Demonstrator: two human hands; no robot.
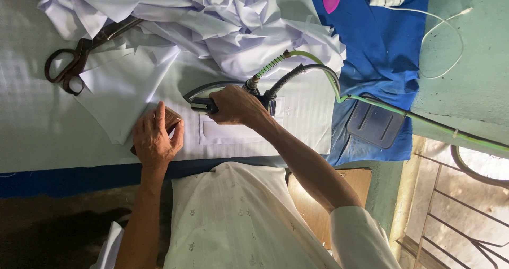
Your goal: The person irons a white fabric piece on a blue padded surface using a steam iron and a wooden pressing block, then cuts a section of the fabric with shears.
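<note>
My right hand [236,105] grips the handle of a steam iron [204,96] that rests on a small flat white fabric piece [233,132] on the table. A green hose and a black cable [297,70] run from the iron's rear to the right. My left hand [155,137] lies flat just left of the iron, its fingers over a small brown wooden block [172,119] pressed against the white cloth. The block is mostly hidden under that hand.
Large dark scissors [71,62] lie at the far left on the white cloth. A heap of crumpled white fabric [222,19] fills the back. A blue cloth [382,41], a grey iron rest pad [375,123], a pink chalk piece [331,1] and a white cord [442,46] lie right.
</note>
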